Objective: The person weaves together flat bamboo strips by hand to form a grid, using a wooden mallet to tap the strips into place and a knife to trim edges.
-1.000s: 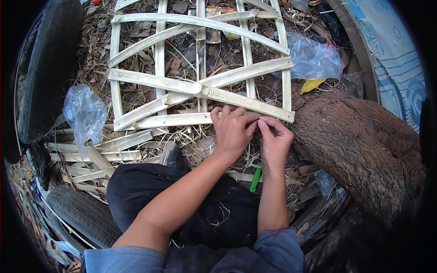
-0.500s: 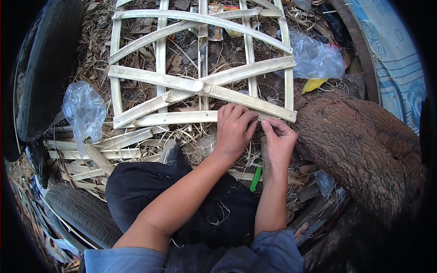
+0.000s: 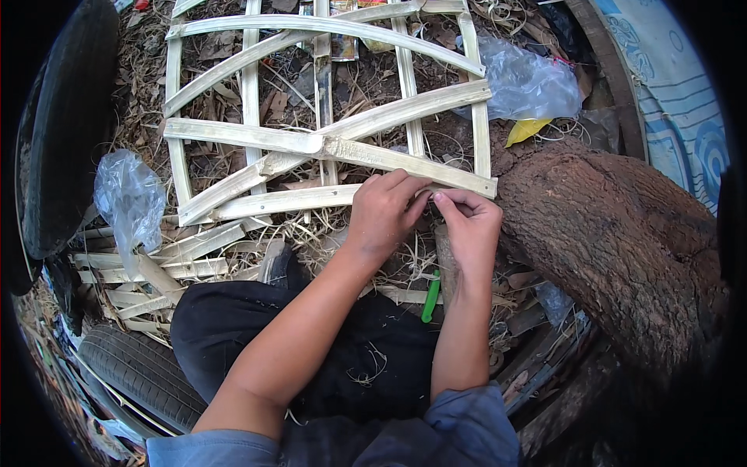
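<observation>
A lattice of pale split-bamboo slats point(image 3: 241, 137) lies in front of me, with crossed slats fixed over upright ones. My left hand point(image 3: 381, 214) is closed over the right part of the lowest slat point(image 3: 303, 200), fingers bent around it. Close beside it, my right hand point(image 3: 471, 226) pinches thumb against forefinger near that slat's covered end. Whatever sits in this pinch is too small and hidden to name. Both thumbs and fingertips nearly meet. Below the right hand are a round wooden stick point(image 3: 446, 261) and a bright green handle point(image 3: 431, 297).
A thick tree trunk point(image 3: 607, 233) rises close on the right. Tyres point(image 3: 144, 377) stand at the left, near a clear plastic bag point(image 3: 131, 198) and loose bamboo pieces point(image 3: 183, 268). Another plastic bag point(image 3: 529, 82) lies beyond the lattice's right side. Shavings and dry leaves cover the ground.
The view has shifted a little, so the lattice sits farther left and higher. My right hand has drawn in closer against the left fingertips; the left keeps its hold on the slat.
</observation>
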The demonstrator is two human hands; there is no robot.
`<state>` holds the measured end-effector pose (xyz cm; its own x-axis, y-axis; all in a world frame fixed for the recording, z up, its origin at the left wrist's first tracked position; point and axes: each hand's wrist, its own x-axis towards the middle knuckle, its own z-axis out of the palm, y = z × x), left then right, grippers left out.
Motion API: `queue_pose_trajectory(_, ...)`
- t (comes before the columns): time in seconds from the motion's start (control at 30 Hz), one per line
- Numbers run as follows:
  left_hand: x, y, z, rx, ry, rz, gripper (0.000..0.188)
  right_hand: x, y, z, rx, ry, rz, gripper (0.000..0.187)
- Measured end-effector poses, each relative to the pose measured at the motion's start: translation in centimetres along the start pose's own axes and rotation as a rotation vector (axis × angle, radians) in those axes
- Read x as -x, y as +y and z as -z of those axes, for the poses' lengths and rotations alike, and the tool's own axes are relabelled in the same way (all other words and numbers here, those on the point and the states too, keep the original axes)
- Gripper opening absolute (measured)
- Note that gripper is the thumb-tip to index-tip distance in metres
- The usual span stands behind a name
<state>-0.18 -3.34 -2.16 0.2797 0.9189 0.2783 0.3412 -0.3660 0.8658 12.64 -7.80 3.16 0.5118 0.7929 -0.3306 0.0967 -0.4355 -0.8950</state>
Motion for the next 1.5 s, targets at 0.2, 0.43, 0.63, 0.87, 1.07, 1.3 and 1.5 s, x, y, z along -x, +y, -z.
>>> queue_pose_trajectory(0.2, -0.1, -0.6, 0.1, -0.001, -0.079, -0.101, 0.018, -0.1, 0.1, 0.1, 0.007, -0.016, 0.003, 0.007)
queue_pose_trajectory(0.43, 0.0, -0.7, 0.0, -0.138, -0.108, -0.113, 0.016, -0.2, 0.5, 0.0, 0.017, -0.032, 0.021, 0.006)
queue_pose_trajectory(0.63, 0.0, -0.7, 0.0, -0.184, -0.102, -0.149, 0.017, -0.4, 0.6, -0.1, 0.050, -0.019, -0.008, 0.007)
queue_pose_trajectory(0.87, -0.1, -0.9, -0.5, -0.149, -0.111, -0.165, 0.016, -0.2, 0.0, 0.0, 0.092, -0.017, -0.001, 0.012)
queue_pose_trajectory(1.07, -0.2, -0.6, -0.4, -0.151, -0.106, -0.123, 0.009, 6.8, -2.3, 5.9, 0.206, 0.096, -0.057, 0.028)
queue_pose_trajectory(1.3, -0.5, -0.4, -0.6, -0.142, -0.136, -0.084, 0.010, 14.9, 5.6, 14.1, 0.726, 0.018, -0.146, 0.037)
queue_pose_trajectory(1.5, -0.5, -0.6, -0.3, -0.132, -0.151, -0.076, 0.012, 15.7, 6.9, 13.9, 0.815, -0.020, -0.293, 0.050)
